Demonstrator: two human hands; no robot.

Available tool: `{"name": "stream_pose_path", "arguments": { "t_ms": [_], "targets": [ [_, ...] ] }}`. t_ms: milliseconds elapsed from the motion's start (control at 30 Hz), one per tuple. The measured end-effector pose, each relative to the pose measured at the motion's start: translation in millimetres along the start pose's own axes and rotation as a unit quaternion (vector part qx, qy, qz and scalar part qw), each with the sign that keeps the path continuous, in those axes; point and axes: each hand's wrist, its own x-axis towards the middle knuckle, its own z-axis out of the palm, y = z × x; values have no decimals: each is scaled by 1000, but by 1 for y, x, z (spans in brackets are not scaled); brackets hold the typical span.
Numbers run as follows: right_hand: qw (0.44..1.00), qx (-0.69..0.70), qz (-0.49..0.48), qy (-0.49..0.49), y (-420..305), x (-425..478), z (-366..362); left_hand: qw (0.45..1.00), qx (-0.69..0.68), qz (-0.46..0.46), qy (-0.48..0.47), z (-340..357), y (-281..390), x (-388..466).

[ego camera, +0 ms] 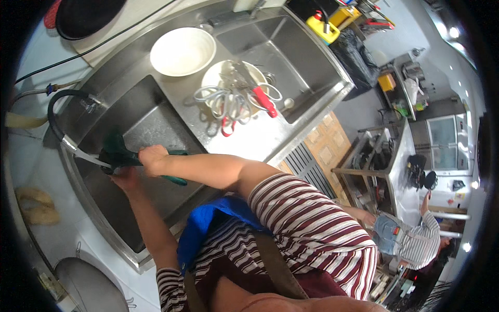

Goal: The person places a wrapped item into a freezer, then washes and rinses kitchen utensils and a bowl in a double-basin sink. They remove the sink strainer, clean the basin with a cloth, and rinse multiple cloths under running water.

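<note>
Over the left sink basin (pixel 128 230), my right hand (pixel 154 159) grips a dark green implement (pixel 128 156). Green loops like handles stick out past that hand, and the far end is blurred, so its exact kind is unclear. My left hand (pixel 126 178) holds the same implement from below, its fingers partly hidden. A black hose (pixel 58 103) with a metal end curves in from the left; a pale stream, apparently water, runs from it onto the implement. On the steel ledge, several scissors (pixel 234 103) and a red-handled knife (pixel 265 101) lie across a white bowl (pixel 212 76).
A larger white bowl (pixel 183 50) stands by the back edge. The right basin (pixel 296 66) holds a small pale round thing (pixel 288 103). A yellow bottle (pixel 322 29) is beyond it. Another person (pixel 413 238) stands at a steel table (pixel 401 156) on the right. A floor grate (pixel 310 167) lies between.
</note>
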Motion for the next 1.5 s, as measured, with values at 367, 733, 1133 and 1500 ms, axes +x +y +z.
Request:
{"name": "stream_pose_path", "arguments": {
  "t_ms": [367, 733, 1133, 1500],
  "targets": [
    [996, 53, -47, 62, 36, -52, -44, 826, 346, 118, -428, -51, -24, 23],
    [981, 148, -62, 107, 110, -148, -100, 444, 837, 278, -159, 72, 7, -36],
    [722, 423, 158, 524, 398, -608, -164, 429, 667, 597, -124, 366, -82, -145],
    [156, 539, 378, 737, 586, -923, 62, 444, 498, 516, -537, 581, -387, -339]
  ]
}}
